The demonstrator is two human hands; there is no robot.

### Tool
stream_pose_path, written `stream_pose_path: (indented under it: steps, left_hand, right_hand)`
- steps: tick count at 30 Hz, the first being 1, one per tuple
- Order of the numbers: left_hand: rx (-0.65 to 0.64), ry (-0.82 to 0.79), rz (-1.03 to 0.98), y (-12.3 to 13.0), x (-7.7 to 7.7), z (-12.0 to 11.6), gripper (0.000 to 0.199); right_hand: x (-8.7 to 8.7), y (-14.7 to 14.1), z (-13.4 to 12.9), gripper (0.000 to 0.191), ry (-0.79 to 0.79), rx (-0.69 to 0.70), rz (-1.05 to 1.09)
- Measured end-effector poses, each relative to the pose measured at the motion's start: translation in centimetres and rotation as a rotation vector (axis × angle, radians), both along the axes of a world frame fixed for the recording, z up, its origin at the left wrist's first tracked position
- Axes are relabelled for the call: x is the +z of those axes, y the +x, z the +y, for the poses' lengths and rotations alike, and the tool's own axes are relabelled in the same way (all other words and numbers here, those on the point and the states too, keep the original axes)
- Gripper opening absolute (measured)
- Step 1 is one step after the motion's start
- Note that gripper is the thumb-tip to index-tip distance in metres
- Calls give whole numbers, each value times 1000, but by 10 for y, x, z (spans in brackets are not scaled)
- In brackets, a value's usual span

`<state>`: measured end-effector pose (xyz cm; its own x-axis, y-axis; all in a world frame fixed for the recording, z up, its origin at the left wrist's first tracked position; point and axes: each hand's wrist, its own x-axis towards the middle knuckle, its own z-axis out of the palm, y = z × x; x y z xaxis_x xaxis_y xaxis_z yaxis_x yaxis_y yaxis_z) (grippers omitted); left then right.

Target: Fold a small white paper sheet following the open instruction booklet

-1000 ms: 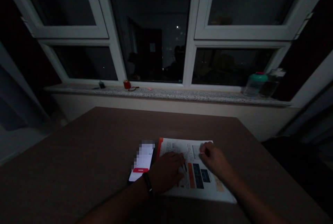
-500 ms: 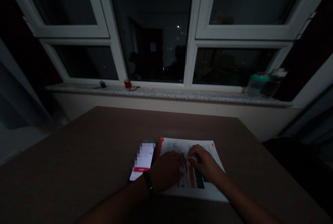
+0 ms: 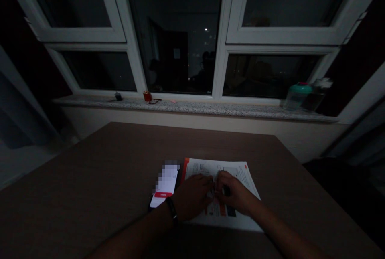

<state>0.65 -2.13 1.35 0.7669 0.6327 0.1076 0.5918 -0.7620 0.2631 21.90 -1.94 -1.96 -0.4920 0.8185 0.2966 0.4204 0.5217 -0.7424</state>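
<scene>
Evidently a close, two-handed step is under way on the printed booklet (image 3: 225, 213), which is lying on the worktop (image 3: 120, 179) just right of a lit phone (image 3: 165, 185). The left hand (image 3: 194, 197) is resting loosely outspread across the booklet, while the right hand (image 3: 234, 193) is sitting curled beside its fingertips, and in this gloom I cannot tell whether it is pinching anything small. The next move is seemingly calling for the left steadying the booklet and the right working lightly.
</scene>
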Motion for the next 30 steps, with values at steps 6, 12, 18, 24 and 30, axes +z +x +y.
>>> stream_pose_path:
  steps: [6,12,18,24,30]
  left_hand:
    - [-3,-6,-18,-2,-5,2,40]
    - [-12,-12,-13,-2,-6,2,40]
    - [-4,-4,-20,-1,-5,1,34]
    - [-18,2,-5,-2,-6,2,40]
    - [-25,17,7,-3,-5,2,43]
  right_hand:
    - [-7,7,13,18,53,-139,42]
    - [-10,8,15,16,66,-113,45]
    - [-8,5,9,15,34,-10,10]
    - [-9,5,16,17,84,-165,9]
    - [-10,7,18,16,125,-229,11]
